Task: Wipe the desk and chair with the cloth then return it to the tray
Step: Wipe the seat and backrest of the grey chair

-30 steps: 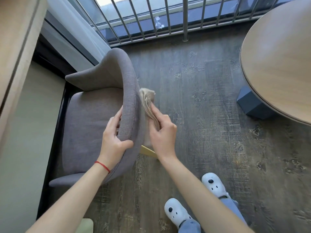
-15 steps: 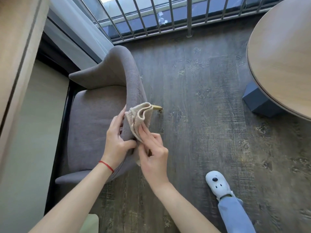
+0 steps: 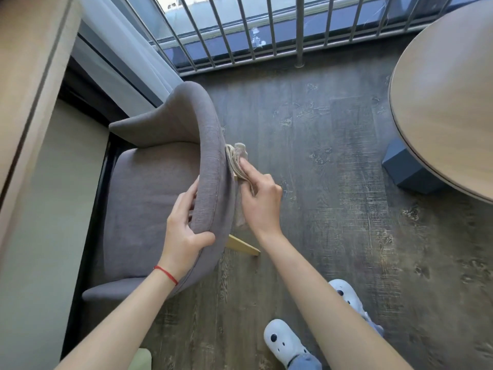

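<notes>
A grey upholstered chair (image 3: 149, 193) stands at the left with its curved backrest toward me. My left hand (image 3: 184, 231) grips the top edge of the backrest, thumb on the outer side. My right hand (image 3: 260, 204) presses a beige cloth (image 3: 237, 157) against the outer face of the backrest; part of the cloth hangs hidden behind the hand. The round wooden desk (image 3: 448, 97) is at the right, apart from both hands. No tray is in view.
A metal railing (image 3: 266, 30) and window run along the far side. The desk's blue base (image 3: 408, 169) stands on the dark wood floor. A wooden cabinet side (image 3: 32, 62) rises at the left. My white clogs (image 3: 285, 343) are near the bottom. A wooden chair leg (image 3: 244, 247) sticks out.
My right hand with the cloth has come down from the top edge of the backrest onto its outer face again. My left hand has kept its grip on the backrest.
</notes>
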The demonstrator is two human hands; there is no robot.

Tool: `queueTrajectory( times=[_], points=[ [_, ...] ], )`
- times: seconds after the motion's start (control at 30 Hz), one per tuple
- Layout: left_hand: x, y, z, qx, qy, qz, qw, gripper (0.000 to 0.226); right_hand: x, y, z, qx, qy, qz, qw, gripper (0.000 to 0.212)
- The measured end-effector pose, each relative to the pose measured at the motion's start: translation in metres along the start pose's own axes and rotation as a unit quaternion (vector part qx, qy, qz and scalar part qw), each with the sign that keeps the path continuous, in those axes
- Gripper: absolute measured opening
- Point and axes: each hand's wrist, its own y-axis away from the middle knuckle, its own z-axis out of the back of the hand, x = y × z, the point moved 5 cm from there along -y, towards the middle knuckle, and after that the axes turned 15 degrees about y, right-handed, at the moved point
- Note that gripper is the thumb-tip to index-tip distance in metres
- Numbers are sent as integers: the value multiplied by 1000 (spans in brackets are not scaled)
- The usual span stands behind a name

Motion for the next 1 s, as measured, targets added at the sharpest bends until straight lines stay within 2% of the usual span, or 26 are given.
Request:
queueTrajectory(
  times=[0.07, 0.13, 0.17, 0.23, 0.33, 0.43, 0.5, 0.57, 0.63, 0.67, 0.77, 0.83, 0.93, 1.0],
  points=[
    [-1, 0, 0, 5, -2, -4, 1000, 97, 25, -7, 9, -52, -32, 72, 996, 42],
    [-2, -1, 1, 9, -1, -6, 1000, 97, 53, -15, 3, -53, -37, 146, 987, 43],
    [-2, -1, 0, 10, 1, -3, 1000, 98, 58, -21, -1, -44, -31, 156, 986, 45],
    [-4, 0, -1, 7, -2, -1, 1000, 98, 54, -40, -2, -7, -15, 141, 990, 48],
    [-5, 1, -1, 1, -7, -1, 1000, 97, 30, -70, 0, 64, 33, 53, 996, 45],
    [-5, 1, 0, -2, -12, -1, 1000, 97, 40, -67, 10, -9, -14, 78, 997, 41],
    [-3, 0, 0, 1, -15, 0, 1000, 97, 50, -62, -2, -10, -15, 104, 994, 40],
    [-2, 0, -1, 6, -15, 1, 1000, 97, 44, -79, -16, 68, 58, 69, 994, 36],
    [-3, 1, 0, 5, -20, -3, 1000, 97, 31, -91, -16, 169, 143, -4, 975, 24],
    [-2, 0, 0, 7, -21, -4, 1000, 96, 28, -91, -10, 167, 144, -4, 975, 22],
    [-3, 0, 1, 8, -24, -8, 1000, 95, 41, -62, 19, 29, 32, 67, 997, 39],
    [-4, 0, 0, 11, -27, -12, 1000, 95, 50, -25, 15, -8, 0, 122, 993, 46],
    [-5, 0, -2, 12, -24, -14, 1000, 97, 30, 5, -5, 22, 6, 76, 997, 51],
    [-5, 0, -1, 8, -20, -16, 1000, 99, 2, 12, -14, 112, 39, 14, 993, 51]
  ],
)
